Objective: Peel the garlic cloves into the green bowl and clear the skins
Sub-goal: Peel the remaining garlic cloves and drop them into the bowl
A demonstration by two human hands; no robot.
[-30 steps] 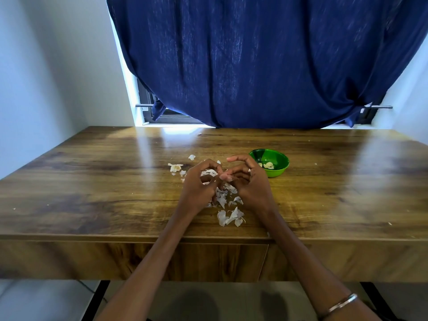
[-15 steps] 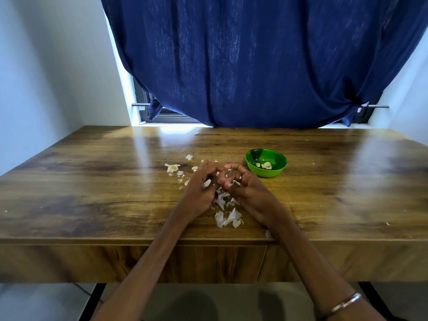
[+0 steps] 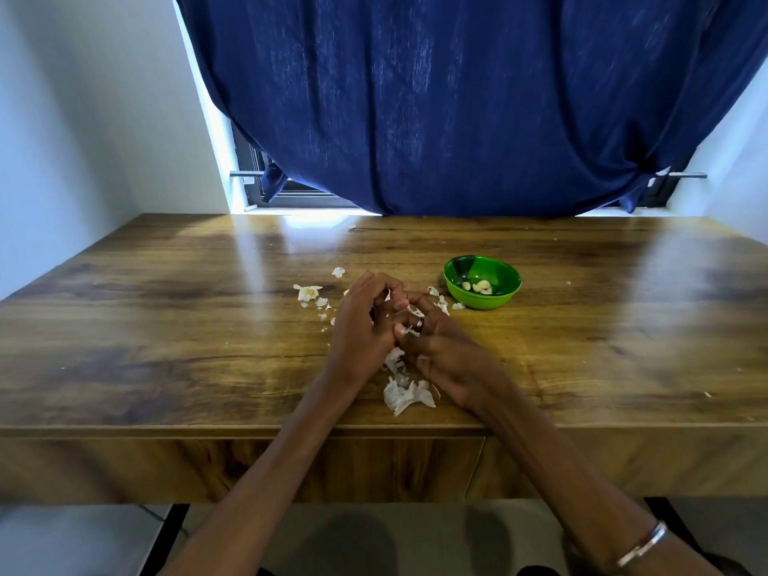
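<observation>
Lowered since a second ago onto the glossy brown wooden tabletop [image 3: 166,326], near its front edge: left hand [image 3: 361,330] and right hand [image 3: 446,355], fingers curled together, apparently pinching a white garlic piece. Unmoved: round green plastic bowl [image 3: 505,295] holding peeled cloves [image 3: 482,286]; papery white skins [image 3: 405,394] scattered around.
</observation>
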